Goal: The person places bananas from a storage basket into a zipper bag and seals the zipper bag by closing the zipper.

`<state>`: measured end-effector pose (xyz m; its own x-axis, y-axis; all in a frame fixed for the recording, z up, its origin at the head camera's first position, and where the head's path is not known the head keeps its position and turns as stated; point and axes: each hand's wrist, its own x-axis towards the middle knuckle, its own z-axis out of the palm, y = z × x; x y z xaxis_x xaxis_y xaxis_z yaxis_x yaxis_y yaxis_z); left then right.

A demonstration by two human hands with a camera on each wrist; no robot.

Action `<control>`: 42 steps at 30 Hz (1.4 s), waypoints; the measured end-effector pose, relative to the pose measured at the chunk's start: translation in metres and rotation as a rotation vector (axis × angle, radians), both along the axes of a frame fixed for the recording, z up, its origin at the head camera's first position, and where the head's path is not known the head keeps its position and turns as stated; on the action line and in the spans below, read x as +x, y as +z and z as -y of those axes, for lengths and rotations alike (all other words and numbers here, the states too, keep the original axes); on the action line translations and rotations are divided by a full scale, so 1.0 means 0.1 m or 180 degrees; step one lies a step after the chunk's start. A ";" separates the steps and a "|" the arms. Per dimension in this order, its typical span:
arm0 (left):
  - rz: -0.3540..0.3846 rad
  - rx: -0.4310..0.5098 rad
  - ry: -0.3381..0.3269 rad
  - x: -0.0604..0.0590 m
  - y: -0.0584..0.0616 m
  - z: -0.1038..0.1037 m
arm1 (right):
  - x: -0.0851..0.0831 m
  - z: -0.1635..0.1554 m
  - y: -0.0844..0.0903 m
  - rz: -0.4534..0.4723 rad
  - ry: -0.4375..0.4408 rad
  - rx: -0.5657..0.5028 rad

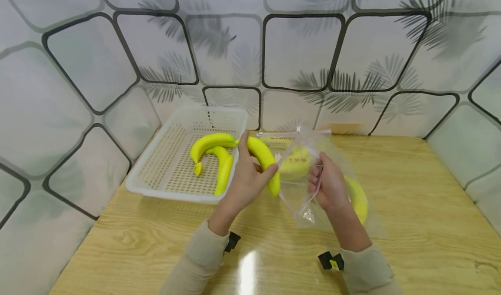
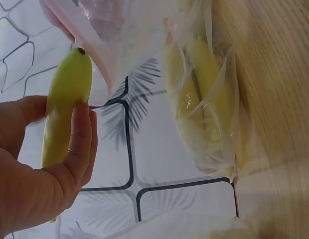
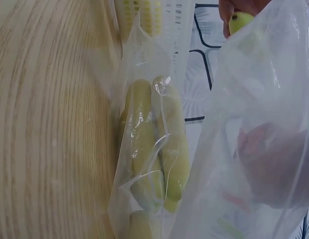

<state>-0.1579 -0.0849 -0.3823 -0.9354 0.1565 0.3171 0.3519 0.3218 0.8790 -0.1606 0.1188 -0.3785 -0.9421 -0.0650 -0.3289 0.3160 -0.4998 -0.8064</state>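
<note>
My left hand (image 1: 248, 180) grips a yellow banana (image 1: 263, 154), thumb on one side and fingers on the other. The banana's lower end points toward the mouth of a clear zip bag (image 1: 307, 214) with a pinkish rim. My right hand (image 1: 330, 184) pinches that rim, and the mouth gapes toward the left hand. In the right wrist view the right hand (image 3: 274, 164) shows blurred through the plastic. Another yellow banana (image 1: 359, 201) shows beside the right wrist, under clear plastic. Behind the held bag, a second clear bag (image 2: 229, 114) contains bananas (image 3: 144, 134) lying side by side.
A white perforated basket (image 1: 156, 191) stands left of the hands on the wooden table (image 1: 137, 238). Inside lie more bananas, one curved across the back (image 1: 211, 144) and one along the right side (image 1: 224, 173). A patterned wall covering (image 1: 301, 51) rises behind the table.
</note>
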 end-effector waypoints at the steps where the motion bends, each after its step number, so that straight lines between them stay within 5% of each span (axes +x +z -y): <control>1: 0.0015 0.0070 0.0080 0.00 0.00 -0.01 | 0.00 0.01 0.00 -0.0014 -0.0001 0.0006; 7: 0.0142 0.0329 0.0173 0.00 -0.03 -0.09 | 0.01 0.03 0.01 -0.0059 0.0019 0.0036; 21: 0.0355 0.0052 0.0055 0.01 -0.10 -0.15 | 0.01 0.02 0.00 -0.0127 0.0052 0.0242; 42: 0.0273 -0.0197 -0.0145 -0.01 -0.17 -0.16 | 0.01 -0.01 0.01 -0.0266 0.0023 0.0174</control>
<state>-0.1590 -0.0689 -0.3995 -0.9501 0.2163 0.2246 0.2917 0.3619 0.8854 -0.1593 0.1201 -0.3772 -0.9660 -0.0558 -0.2524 0.2499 -0.4523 -0.8561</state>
